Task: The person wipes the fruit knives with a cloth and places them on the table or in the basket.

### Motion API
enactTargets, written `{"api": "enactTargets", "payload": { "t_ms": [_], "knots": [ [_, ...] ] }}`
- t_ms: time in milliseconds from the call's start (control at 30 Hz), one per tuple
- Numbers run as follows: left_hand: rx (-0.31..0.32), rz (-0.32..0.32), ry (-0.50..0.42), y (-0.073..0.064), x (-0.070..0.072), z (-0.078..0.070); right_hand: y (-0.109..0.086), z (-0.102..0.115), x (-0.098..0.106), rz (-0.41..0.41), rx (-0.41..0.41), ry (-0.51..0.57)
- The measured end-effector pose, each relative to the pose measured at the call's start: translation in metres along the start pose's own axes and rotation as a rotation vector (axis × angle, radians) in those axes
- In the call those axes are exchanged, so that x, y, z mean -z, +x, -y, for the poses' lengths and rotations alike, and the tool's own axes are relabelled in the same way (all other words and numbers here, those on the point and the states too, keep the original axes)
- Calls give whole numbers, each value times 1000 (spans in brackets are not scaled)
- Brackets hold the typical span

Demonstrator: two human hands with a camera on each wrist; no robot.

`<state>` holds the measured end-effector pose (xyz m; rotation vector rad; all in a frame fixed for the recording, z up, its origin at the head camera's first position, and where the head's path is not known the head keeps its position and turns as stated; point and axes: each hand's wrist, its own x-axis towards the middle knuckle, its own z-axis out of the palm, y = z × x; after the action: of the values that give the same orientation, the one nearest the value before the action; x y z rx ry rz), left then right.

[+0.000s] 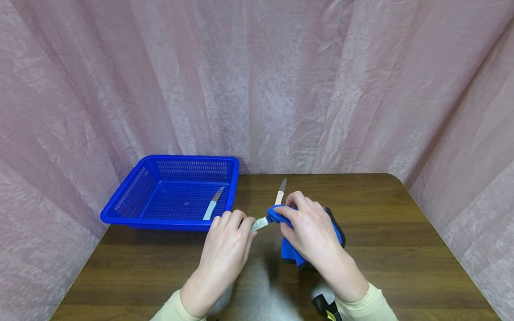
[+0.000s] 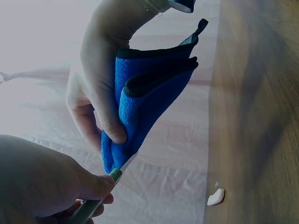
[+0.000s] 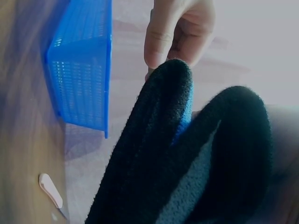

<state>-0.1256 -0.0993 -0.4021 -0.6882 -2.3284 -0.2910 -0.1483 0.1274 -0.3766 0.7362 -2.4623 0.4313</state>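
My left hand [image 1: 225,243] grips a knife by its pale green handle [image 1: 260,224], the blade pointing right. Folded over that blade is a blue cloth [image 1: 290,252] with dark edging, which my right hand [image 1: 311,227] pinches between thumb and fingers. In the left wrist view, a sliver of blade shows beside the cloth [image 2: 154,102], close to the green handle [image 2: 86,210]; the cloth hides the rest. Dark folds of the cloth [image 3: 140,154] fill much of the right wrist view, with the left thumb just beyond them.
A blue plastic basket [image 1: 168,221] stands at the left, with a light-blue-handled knife [image 1: 210,209] lying inside near its right wall. Behind the right hand, a knife with a pale pinkish handle [image 1: 279,196] lies on the wooden table [image 1: 401,249]. A pink curtain [image 1: 281,89] hangs behind the table.
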Motion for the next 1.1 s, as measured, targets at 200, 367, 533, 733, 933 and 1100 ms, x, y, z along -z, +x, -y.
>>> {"api": "enactTargets", "payload": {
  "t_ms": [200, 367, 533, 733, 933, 1100],
  "knots": [
    [-2, -5, 5, 0, 1, 0, 0, -4, 3, 5, -34, 5],
    [4, 1, 6, 1, 1, 0, 1, -8, 4, 18, -61, 6],
    [8, 3, 9, 1, 1, 1, 1, -11, 6, 28, -85, 2],
    [17, 15, 4, 1, 1, 1, 1, -15, 8, 36, -119, 3],
    [22, 23, 3, 1, 1, 1, 0, -20, 9, 29, -138, 8],
    [24, 15, 1, 1, 1, 1, 0, -24, 10, 14, -146, 8]
  ]
}}
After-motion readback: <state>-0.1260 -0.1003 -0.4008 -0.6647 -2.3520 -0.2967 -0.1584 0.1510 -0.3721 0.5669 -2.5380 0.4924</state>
